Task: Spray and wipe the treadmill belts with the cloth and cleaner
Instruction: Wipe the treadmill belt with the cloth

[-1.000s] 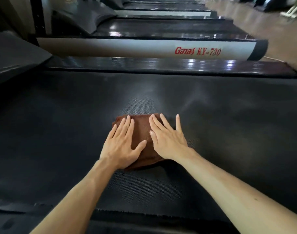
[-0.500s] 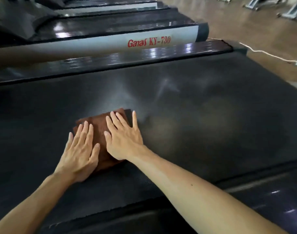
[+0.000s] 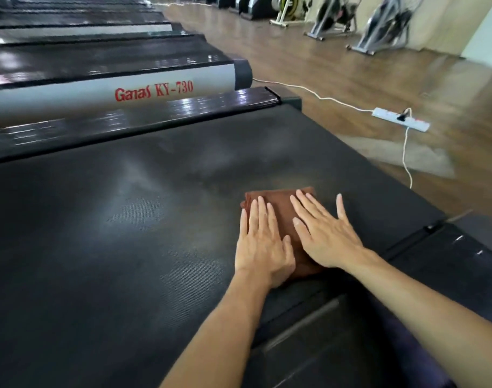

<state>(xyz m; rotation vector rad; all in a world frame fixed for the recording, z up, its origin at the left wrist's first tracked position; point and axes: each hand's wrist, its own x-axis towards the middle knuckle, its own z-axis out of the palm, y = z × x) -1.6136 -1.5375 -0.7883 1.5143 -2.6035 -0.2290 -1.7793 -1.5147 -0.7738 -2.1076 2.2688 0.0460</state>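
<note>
Pressing flat with straight, spread fingers, the left hand [image 3: 263, 243] and right hand [image 3: 324, 236] lie side by side on a folded brown cloth [image 3: 278, 208], gripping nothing. It sits on the black treadmill belt [image 3: 127, 233], toward the belt's rear end. Pale hazy patches show on the belt beyond the cloth. The right hand's outer fingers reach past the cloth onto bare belt, so a hard push could let the cloth slide out from under. A white power strip [image 3: 400, 122] lies on the wooden floor [image 3: 351, 65] nearby; moisture spreading there would be risky.
</note>
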